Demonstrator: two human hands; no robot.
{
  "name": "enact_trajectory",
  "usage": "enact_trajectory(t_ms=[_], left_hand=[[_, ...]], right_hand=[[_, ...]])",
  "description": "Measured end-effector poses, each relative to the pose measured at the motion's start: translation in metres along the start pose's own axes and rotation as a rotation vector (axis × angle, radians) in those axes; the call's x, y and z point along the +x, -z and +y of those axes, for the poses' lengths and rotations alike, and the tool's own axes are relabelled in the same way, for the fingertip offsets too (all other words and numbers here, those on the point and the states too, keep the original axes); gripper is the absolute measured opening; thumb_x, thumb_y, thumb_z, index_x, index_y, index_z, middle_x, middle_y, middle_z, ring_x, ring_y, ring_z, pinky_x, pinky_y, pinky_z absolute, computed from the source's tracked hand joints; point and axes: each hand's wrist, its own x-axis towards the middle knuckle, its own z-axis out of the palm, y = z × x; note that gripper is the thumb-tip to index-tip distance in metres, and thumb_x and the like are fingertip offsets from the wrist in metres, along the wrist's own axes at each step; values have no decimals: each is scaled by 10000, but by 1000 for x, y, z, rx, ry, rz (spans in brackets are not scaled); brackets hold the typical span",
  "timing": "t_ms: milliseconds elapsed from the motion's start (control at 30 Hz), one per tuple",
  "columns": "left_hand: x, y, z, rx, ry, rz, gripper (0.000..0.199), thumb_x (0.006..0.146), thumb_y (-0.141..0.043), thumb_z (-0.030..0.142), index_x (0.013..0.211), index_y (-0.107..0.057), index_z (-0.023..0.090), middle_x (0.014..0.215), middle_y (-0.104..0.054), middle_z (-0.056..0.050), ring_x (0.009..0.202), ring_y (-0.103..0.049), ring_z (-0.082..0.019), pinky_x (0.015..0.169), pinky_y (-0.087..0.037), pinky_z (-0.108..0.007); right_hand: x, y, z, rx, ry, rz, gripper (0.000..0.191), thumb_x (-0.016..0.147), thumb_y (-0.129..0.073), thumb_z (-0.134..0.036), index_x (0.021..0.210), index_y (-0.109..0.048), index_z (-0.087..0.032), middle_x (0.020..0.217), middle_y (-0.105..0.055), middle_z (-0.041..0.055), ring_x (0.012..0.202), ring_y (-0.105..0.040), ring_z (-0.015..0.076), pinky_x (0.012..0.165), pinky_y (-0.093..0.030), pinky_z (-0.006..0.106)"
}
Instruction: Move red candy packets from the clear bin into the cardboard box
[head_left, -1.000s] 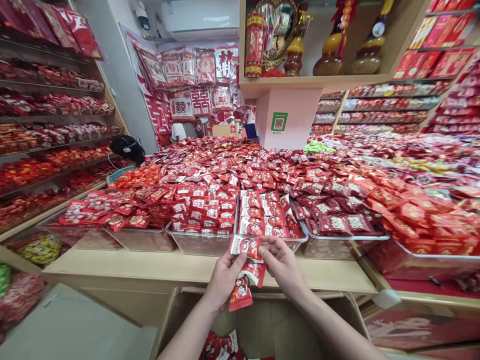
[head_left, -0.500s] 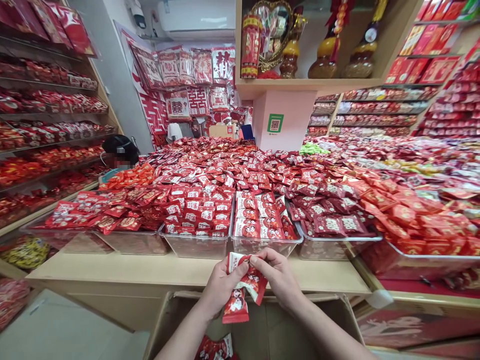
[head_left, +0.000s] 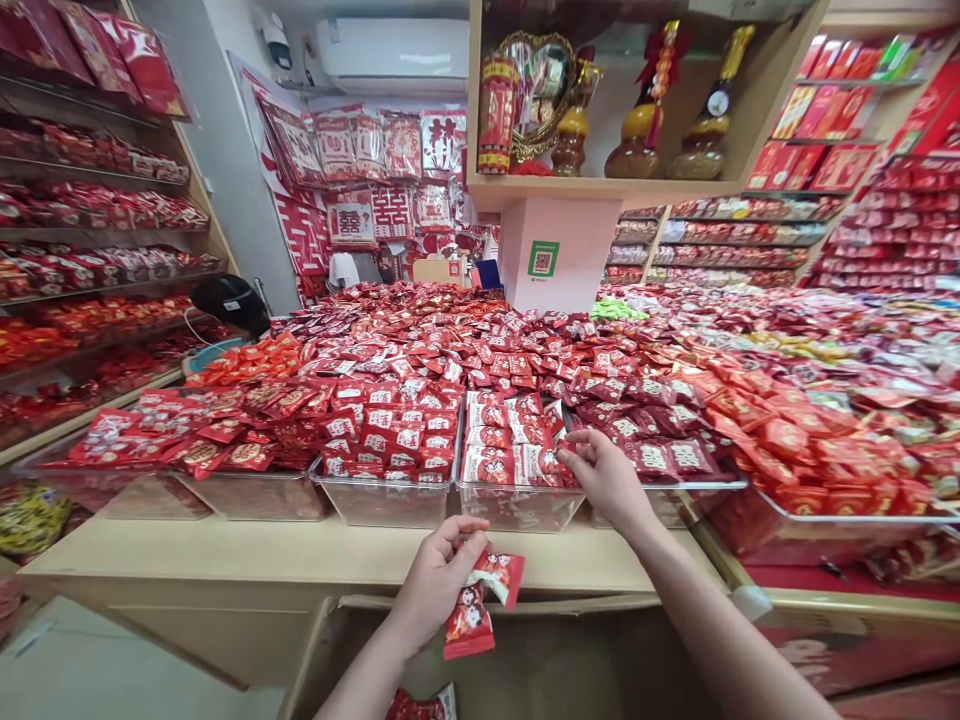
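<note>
Near the front edge of the counter, my left hand (head_left: 442, 575) is closed on small red-and-white candy packets (head_left: 470, 615) printed with cartoon figures. One hangs below the fingers and another sticks out to the right; how many it holds is hard to tell. My right hand (head_left: 600, 475) reaches into the right side of a clear plastic bin (head_left: 517, 505) filled with matching packets (head_left: 491, 465). Its thumb and index finger are curled together at the edge of a packet there, which the fingers partly hide.
Below my hands stands an open cardboard box (head_left: 585, 640) with a few red packets (head_left: 420, 705) inside. Bins of red (head_left: 390, 440) and maroon packets (head_left: 649, 455) flank the middle bin on the wooden counter (head_left: 247, 545). A person's head (head_left: 232, 302) shows at the left.
My right hand has let go of the packets held in both hands and moved up and right to the bin. The left hand keeps its packets, slightly lower.
</note>
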Motion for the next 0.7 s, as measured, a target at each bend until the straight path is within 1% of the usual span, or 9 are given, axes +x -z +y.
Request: enact_trajectory(t_ms=[67,133,233,400,500,567,633,667,700], left_hand=[[0,0,-1,53,-17,-15,269,709,-568,380,873,-568,167,709,-646,-22,587,-559,-125,553,-420,-226],[-1,0,-3,127,-42,-31,256,721,-554,374,865,-576,164,715,-645,-25,590,-551,-125,556,-413,-225],[-2,-1,-4,208,-60,-38,269,718,-549,385,861,-591,161,711,-647,-28,603,-552,-136,555,-403,-223],[-2,0,-3,244,-57,-38,260,731,-533,383,864,-585,166,716,-643,-26,608,-545,-138,565,-395,-227],[-2,1,-3,251,-60,-37,247,743,-521,378,863,-582,171,712,-642,-20,600,-537,-131,568,-393,-226],[-2,1,-4,245,-64,-30,242,744,-523,375,857,-587,171,705,-643,-18,602,-541,-131,573,-398,-227],[-1,1,-4,214,-73,-10,241,741,-528,372,853,-589,168,703,-643,-20,609,-551,-137,578,-409,-230],[-1,1,-4,188,-80,8,241,742,-528,371,857,-586,167,711,-644,-23,613,-556,-141,580,-416,-233],[-1,1,-4,161,-90,28,240,744,-525,368,865,-581,168,722,-647,-26,622,-563,-146,586,-424,-237]], right_hand=[[10,3,4,-139,0,-79,200,701,-504,-325,837,-529,-181,528,-518,-33,504,-479,136,506,-340,235],[13,1,4,-237,10,-140,150,710,-490,-285,818,-540,-193,547,-549,-25,535,-507,143,530,-346,234],[11,-2,1,-381,54,-164,137,732,-477,-261,820,-563,-202,618,-591,4,614,-545,157,566,-350,233],[8,-4,4,-545,138,-163,194,774,-441,-276,838,-609,-201,860,-585,64,795,-550,175,665,-365,242],[8,-4,7,-552,173,-160,229,798,-402,-259,845,-617,-199,866,-566,68,812,-545,169,704,-371,243],[4,-3,5,-522,199,-113,233,804,-392,-265,842,-611,-195,866,-555,72,806,-544,173,709,-377,250],[-6,-4,-3,-449,240,-39,226,805,-391,-280,837,-595,-190,881,-547,79,803,-539,179,707,-382,259],[-14,-7,-8,-396,261,-22,219,806,-393,-293,824,-586,-190,875,-549,78,795,-536,181,701,-384,262],[-24,-10,-13,-336,276,-38,213,804,-401,-313,808,-577,-193,855,-556,74,775,-533,179,686,-386,263]])
